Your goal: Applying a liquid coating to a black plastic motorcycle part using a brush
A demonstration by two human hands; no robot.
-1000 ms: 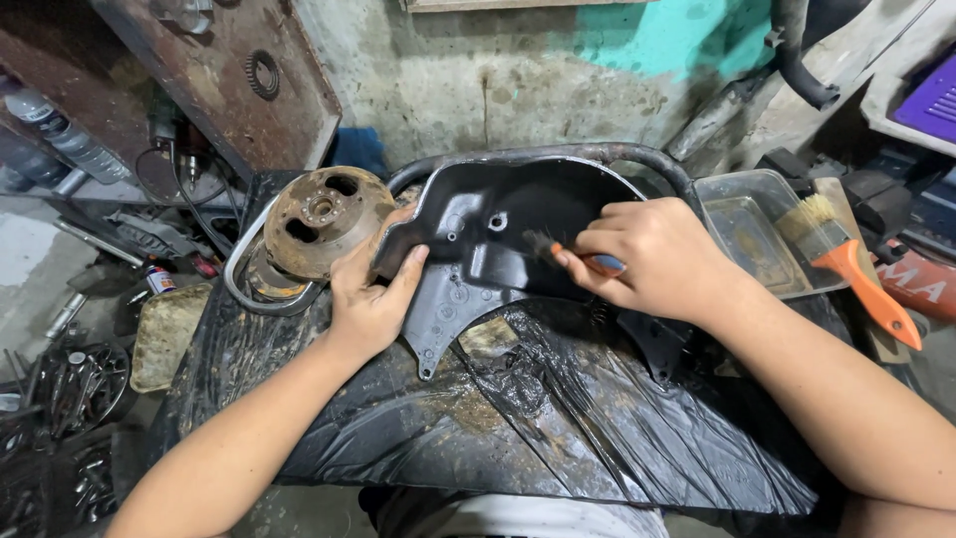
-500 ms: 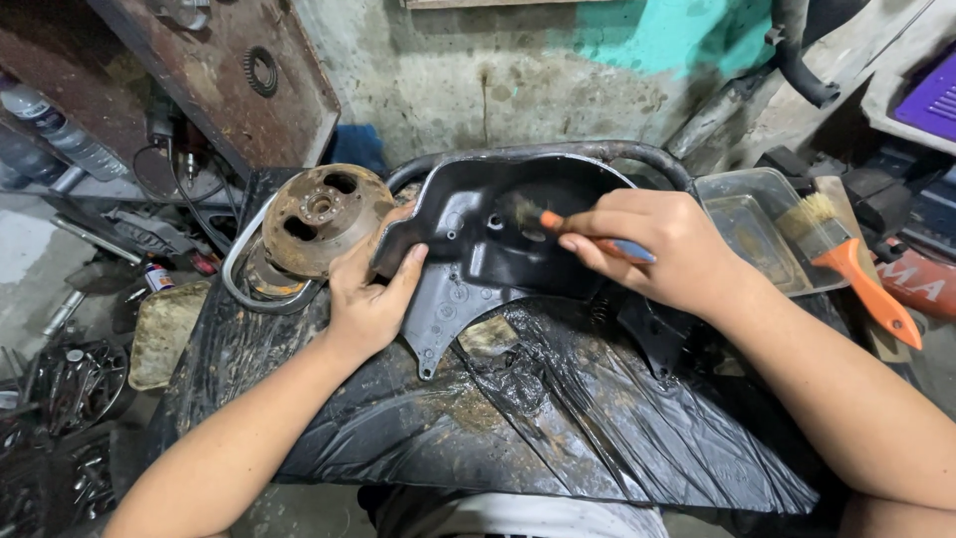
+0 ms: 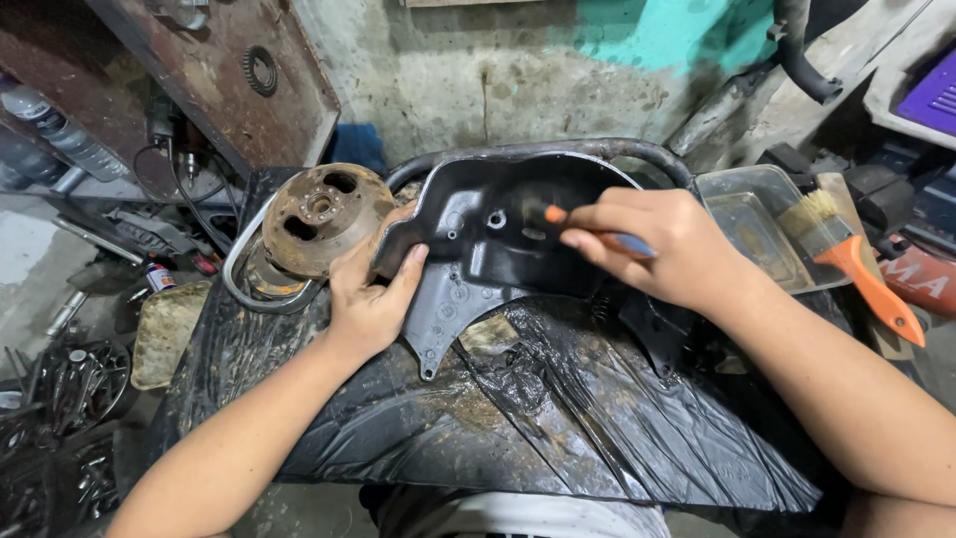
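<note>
The work in hand was the brushing of a black engine cover (image 3: pixel 498 249), which lay tilted on a black plastic sheet (image 3: pixel 558 418) spread over the bench. The left hand (image 3: pixel 370 299) was clamped on the cover's left edge, thumb inside and fingers behind, steadying it. The right hand (image 3: pixel 657 244) was closed around a small brush (image 3: pixel 588 229) with an orange and blue handle, its tip pressed into the cover's hollow near two small holes. Judged from the frame, the job looked partway done: the hollow showed dark and mostly free of dirt, while brown grime was smeared on the sheet just below the cover, and the cover's lower tab had not been reached by the brush. Counted, there were one cover, one small brush, and two hands at work. Left of the cover, touching the left hand's fingers, sat one rusty round rotor (image 3: pixel 324 214). Right of the cover stood one clear plastic tray (image 3: pixel 757 224), and beyond that lay one paintbrush (image 3: pixel 856 264) with an orange handle. Far left of the cover sat a heap of loose tools (image 3: pixel 60 399), too jumbled to count.
</note>
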